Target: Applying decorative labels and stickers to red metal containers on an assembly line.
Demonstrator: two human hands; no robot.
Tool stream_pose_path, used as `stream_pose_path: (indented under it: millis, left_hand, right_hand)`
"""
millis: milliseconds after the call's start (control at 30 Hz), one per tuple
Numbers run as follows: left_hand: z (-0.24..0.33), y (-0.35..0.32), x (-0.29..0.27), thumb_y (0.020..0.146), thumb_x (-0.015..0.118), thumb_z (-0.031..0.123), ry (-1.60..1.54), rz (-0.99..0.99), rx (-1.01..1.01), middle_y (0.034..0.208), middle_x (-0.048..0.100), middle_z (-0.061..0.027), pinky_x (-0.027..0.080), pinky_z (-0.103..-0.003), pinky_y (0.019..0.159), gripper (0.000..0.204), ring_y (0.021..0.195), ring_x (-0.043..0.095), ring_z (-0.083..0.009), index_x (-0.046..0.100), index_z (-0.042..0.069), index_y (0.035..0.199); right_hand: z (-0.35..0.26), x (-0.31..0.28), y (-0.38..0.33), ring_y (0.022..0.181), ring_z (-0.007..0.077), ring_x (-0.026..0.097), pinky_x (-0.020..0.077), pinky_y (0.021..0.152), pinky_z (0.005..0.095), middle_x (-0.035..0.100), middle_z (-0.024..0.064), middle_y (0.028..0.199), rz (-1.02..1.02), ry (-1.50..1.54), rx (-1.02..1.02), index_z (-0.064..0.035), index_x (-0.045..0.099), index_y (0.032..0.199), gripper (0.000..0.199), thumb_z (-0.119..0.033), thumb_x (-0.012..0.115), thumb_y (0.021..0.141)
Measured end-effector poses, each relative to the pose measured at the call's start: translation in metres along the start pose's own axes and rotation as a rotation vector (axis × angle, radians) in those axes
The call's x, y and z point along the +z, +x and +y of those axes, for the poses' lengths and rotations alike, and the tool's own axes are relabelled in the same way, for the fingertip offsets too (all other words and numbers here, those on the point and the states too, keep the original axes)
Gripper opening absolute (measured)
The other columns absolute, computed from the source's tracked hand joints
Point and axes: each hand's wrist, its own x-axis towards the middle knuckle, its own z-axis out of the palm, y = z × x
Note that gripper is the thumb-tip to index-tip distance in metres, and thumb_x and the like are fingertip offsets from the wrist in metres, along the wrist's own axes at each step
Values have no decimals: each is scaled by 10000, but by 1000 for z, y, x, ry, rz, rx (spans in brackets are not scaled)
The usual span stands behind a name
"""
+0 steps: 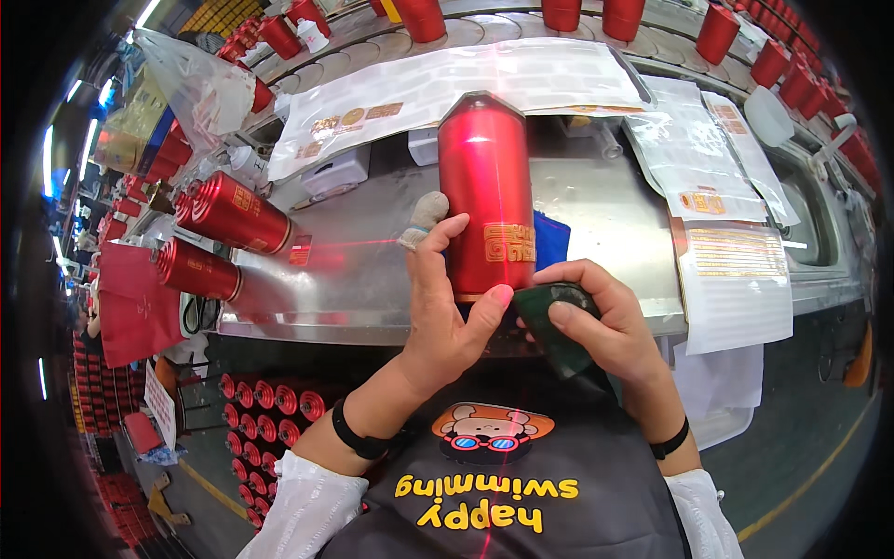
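Observation:
A shiny red metal canister (484, 177) with a gold square emblem on its side lies in front of me, its lower end toward me. My left hand (447, 307) grips that end, thumb near the emblem and fingers along the left side. A pale fabric finger cover (426, 217) sits on one of its fingers. Pinched between thumb and fingers of my right hand (605, 321) is a dark green flat pad (549, 321), close against the canister's lower right edge. A blue cloth (551, 238) shows partly behind the canister.
On the metal worktop (372, 270), more red canisters (233, 212) stand at the left. White sheets with gold decals (698, 158) lie along the back and right. A sink (810, 214) is at the far right. Several canisters (717, 33) line the conveyor behind; others (265, 429) are stacked below.

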Motion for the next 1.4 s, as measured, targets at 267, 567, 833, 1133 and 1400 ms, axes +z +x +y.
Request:
stream_pose_path:
  millis: [267, 567, 833, 1133, 1400]
  left_hand:
    - [-1, -2, 1, 849, 669, 183, -66, 29, -20, 1387, 305, -213, 271, -420, 1078, 654, 1266, 343, -342, 319, 1, 1370]
    - [1, -13, -17, 781, 653, -6, 374, 59, 553, 971, 556, -122, 391, -499, 922, 266, 947, 498, -297, 559, 97, 1008]
    - [11, 3, -9, 614, 682, 44, 492, -30, 742, 924, 645, -65, 439, -453, 811, 309, 890, 518, -264, 649, 141, 905]
    - [6, -7, -20, 599, 682, 6, 427, 82, 579, 805, 601, -39, 436, -440, 802, 349, 838, 527, -268, 661, 135, 922]
    - [13, -2, -9, 648, 686, -6, 412, 23, 614, 882, 649, -48, 403, -462, 886, 305, 884, 521, -267, 627, 138, 910]
  right_hand:
    - [0, -1, -1, 884, 119, 637, 524, 774, 267, 653, 80, 981, 10, 44, 28, 2, 524, 1192, 283, -64, 545, 918]
    - [5, -10, -4, 912, 169, 660, 545, 789, 290, 650, 120, 1028, 34, -20, 10, -3, 499, 1212, 296, -57, 528, 923]
    - [5, -11, -8, 873, 111, 627, 523, 748, 254, 646, 71, 994, 90, 22, 2, -2, 520, 1202, 290, -72, 552, 922]
    - [7, -22, -11, 844, 78, 573, 479, 752, 225, 613, 33, 939, 256, 30, 14, -7, 534, 1154, 280, -90, 596, 895]
    - [3, -18, -10, 810, 67, 555, 471, 700, 224, 603, 23, 893, 290, -52, -67, -15, 540, 1055, 244, -82, 663, 855]
